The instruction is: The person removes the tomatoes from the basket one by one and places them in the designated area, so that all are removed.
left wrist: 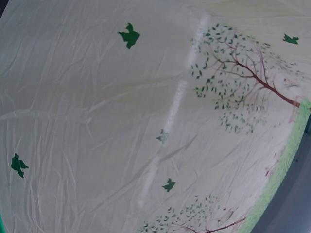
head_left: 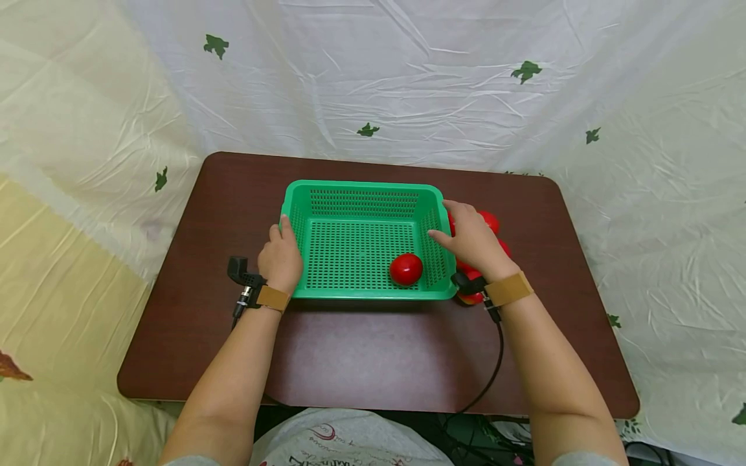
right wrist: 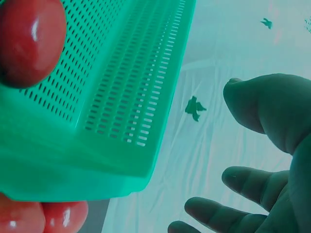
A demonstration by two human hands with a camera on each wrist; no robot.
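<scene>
A green plastic basket [head_left: 364,255] with perforated walls sits on the brown table. One shiny red round fruit [head_left: 406,269] lies inside, near its front right corner; its exact kind is unclear. At the basket's left rim is my left hand [head_left: 281,260], fingers against the side, their grip partly hidden. Over by the right rim, my right hand [head_left: 474,239] has its thumb and fingers spread with nothing between them. Several more red fruits [head_left: 471,299] lie right of the basket, partly covered by that hand and wrist. The left wrist view does not show the left hand.
The table [head_left: 355,356] has rounded corners and extends on all sides of the basket. Pale cloth [head_left: 373,77] with green leaf prints surrounds it. A black cable [head_left: 500,353] runs from the right wrist camera over the table's front edge.
</scene>
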